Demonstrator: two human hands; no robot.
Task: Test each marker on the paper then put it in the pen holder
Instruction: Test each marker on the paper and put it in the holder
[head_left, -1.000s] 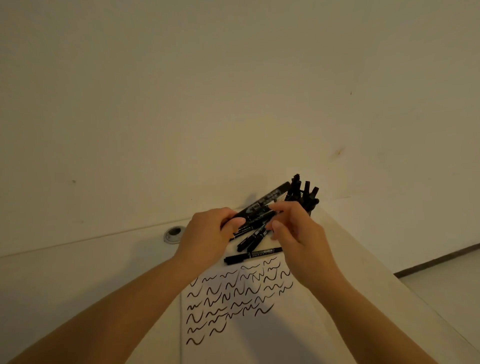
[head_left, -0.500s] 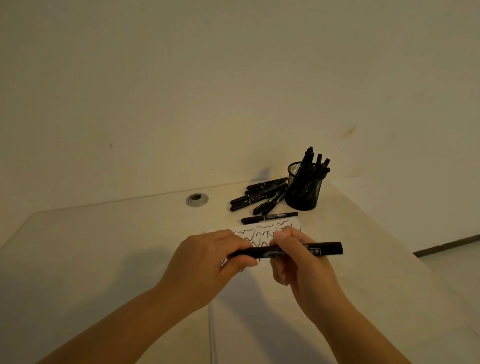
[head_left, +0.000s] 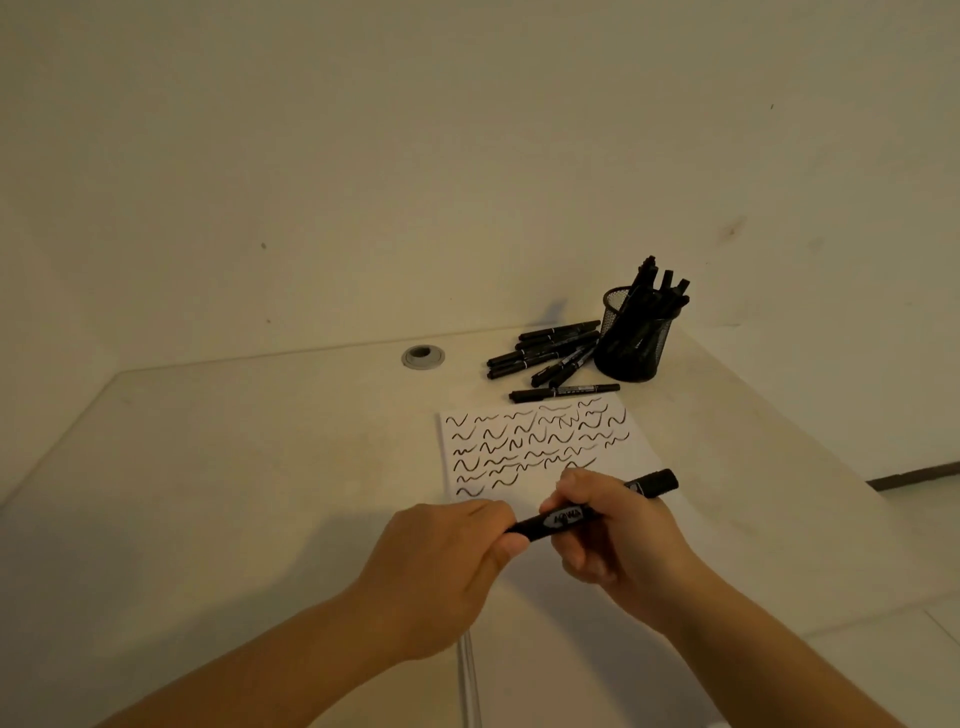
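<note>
Both hands hold one thick black marker (head_left: 592, 512) above the near part of the paper (head_left: 540, 452). The left hand (head_left: 441, 566) has its grip closed around the marker's left end; the right hand (head_left: 618, 535) has its grip closed on the barrel, the far end projecting to the right. The white barrel label is too blurred to read with certainty. The paper carries rows of black squiggles. Loose markers (head_left: 545, 353) lie on the desk (head_left: 234, 467) just beside the mesh pen holder (head_left: 631, 353), which contains several more.
</note>
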